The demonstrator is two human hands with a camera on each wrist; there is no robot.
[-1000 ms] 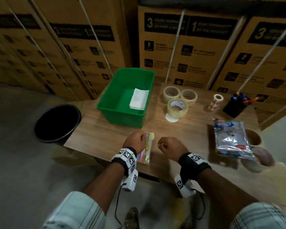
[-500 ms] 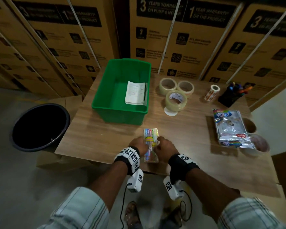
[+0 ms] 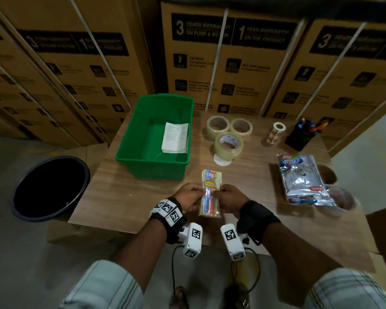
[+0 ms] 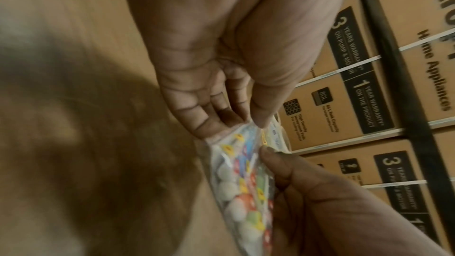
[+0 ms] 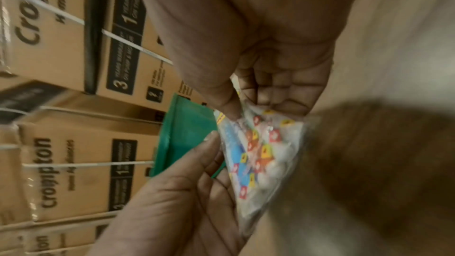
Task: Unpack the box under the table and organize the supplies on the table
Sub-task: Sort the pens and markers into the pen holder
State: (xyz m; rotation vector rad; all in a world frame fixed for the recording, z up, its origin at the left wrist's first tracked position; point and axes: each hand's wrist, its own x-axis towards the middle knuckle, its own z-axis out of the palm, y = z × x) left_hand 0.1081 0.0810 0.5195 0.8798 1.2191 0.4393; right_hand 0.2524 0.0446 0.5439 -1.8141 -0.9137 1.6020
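Note:
A clear plastic packet of colourful pens (image 3: 211,192) is held a little above the near edge of the wooden table (image 3: 129,192). My left hand (image 3: 191,196) pinches its left edge and my right hand (image 3: 228,197) pinches its right edge. In the left wrist view the thumb and fingers (image 4: 214,122) pinch the packet (image 4: 243,182). The right wrist view shows the same pinch on the packet (image 5: 258,153), with the left hand's fingers (image 5: 206,143) on the other side. The box under the table is mostly hidden; a cardboard piece (image 3: 80,233) shows below the table's near left edge.
A green bin (image 3: 132,150) with a white booklet (image 3: 175,137) stands at the back left. Three tape rolls (image 3: 228,141), a small sticker roll (image 3: 275,132), a black pen holder (image 3: 301,134) and a silvery packet (image 3: 303,179) lie to the right. A black bucket (image 3: 49,188) stands on the floor, left.
A second ago only my left hand held the packet, to the left. My right hand has come in and pinched the other side, and the packet now points straight away between both hands.

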